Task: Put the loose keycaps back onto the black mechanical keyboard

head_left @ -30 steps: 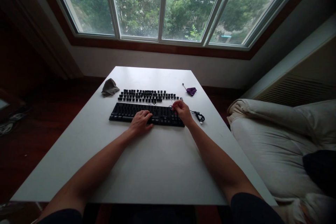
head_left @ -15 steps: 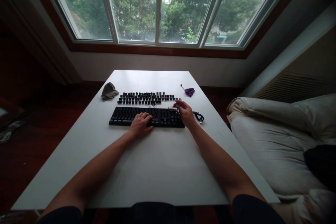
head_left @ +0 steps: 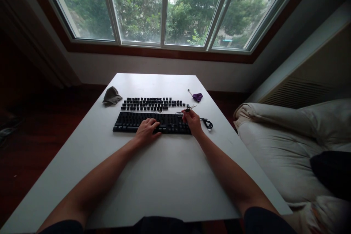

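Observation:
A black keyboard [head_left: 127, 121] lies across the white table. My left hand [head_left: 148, 128] rests on its middle, fingers laid over the keys and thumb by the front edge; it is open and grips nothing. Above the keyboard's right end, my right hand [head_left: 193, 120] is closed in a pinch on a keycap puller [head_left: 193, 107], whose thin wire ends point up and to the right. A small dark piece shows at the fingertips; whether it is a keycap or part of the puller I cannot make out. Beyond the keyboard, loose black keycaps [head_left: 145, 104] stand in rows.
A grey cloth [head_left: 112, 96] lies at the table's left edge. On the right are a purple cloth [head_left: 197, 97] with a thin-handled brush [head_left: 189, 91] beside it, and a coiled black cable [head_left: 207, 123]. A pale sofa [head_left: 268, 146] stands right of the table [head_left: 153, 175].
My right hand has turned the keycap puller, so its wires now point up and right instead of down toward the keyboard. My left hand stays on the keyboard. The view has shifted slightly.

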### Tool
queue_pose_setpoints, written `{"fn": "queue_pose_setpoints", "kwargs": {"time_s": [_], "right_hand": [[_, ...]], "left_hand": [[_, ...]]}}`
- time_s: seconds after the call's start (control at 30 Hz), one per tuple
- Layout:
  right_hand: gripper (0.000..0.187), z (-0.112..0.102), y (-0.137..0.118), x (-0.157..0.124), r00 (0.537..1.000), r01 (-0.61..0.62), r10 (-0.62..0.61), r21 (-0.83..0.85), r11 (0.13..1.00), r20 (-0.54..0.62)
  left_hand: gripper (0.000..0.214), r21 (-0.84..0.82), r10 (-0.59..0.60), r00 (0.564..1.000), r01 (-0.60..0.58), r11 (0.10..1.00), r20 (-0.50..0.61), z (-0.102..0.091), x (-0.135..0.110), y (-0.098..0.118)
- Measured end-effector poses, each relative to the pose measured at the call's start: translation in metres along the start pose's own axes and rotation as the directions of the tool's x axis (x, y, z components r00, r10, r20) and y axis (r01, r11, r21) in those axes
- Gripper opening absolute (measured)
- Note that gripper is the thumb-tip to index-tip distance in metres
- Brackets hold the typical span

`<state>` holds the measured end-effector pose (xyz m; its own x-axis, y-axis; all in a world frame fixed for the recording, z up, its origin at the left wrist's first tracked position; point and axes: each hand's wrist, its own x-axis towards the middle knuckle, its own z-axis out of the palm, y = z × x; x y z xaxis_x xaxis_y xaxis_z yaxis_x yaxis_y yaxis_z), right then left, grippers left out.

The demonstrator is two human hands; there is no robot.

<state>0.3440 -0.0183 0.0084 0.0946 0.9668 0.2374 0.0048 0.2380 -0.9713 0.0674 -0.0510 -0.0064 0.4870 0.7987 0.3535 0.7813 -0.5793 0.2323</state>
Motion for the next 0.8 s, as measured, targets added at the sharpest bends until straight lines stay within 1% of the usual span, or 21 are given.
{"fn": "queue_pose_setpoints", "kwargs": {"time_s": [0.17, 0.33, 0.53, 0.63, 0.73, 0.8], "right_hand": [[0.037, -0.002, 0.0, 0.0, 0.999, 0.01, -0.013, -0.075, 0.997, -0.036], [0.036, -0.002, -0.001, 0.002, 1.0, 0.006, -0.006, -0.032, 0.999, 0.007], [0.038, -0.005, 0.008, 0.01, 0.998, 0.044, -0.044, -0.011, 0.999, 0.037], [0.041, -0.007, 0.012, 0.014, 0.997, 0.037, -0.037, 0.002, 0.999, 0.073], [0.039, -0.008, 0.014, 0.014, 0.986, 0.035, -0.032, -0.014, 0.999, 0.166], [0.037, -0.008, 0.013, 0.013, 0.976, 0.042, -0.033, -0.038, 0.998, 0.216]], "left_hand": [[0.041, 0.005, -0.004, 1.0, 0.004, 1.0, -0.001, 0.001, 0.0, 0.0], [0.042, 0.021, 0.018, 1.0, -0.018, 1.0, 0.002, 0.001, -0.002, 0.0], [0.042, 0.024, 0.015, 1.0, -0.015, 1.0, 0.006, 0.0, 0.0, -0.001], [0.04, 0.047, -0.004, 0.999, 0.002, 0.999, 0.04, -0.004, 0.005, -0.001], [0.037, 0.086, -0.021, 0.997, 0.014, 0.996, 0.076, -0.009, 0.011, -0.001], [0.037, 0.1, -0.032, 0.997, 0.025, 0.995, 0.076, -0.012, 0.013, -0.001]]}}
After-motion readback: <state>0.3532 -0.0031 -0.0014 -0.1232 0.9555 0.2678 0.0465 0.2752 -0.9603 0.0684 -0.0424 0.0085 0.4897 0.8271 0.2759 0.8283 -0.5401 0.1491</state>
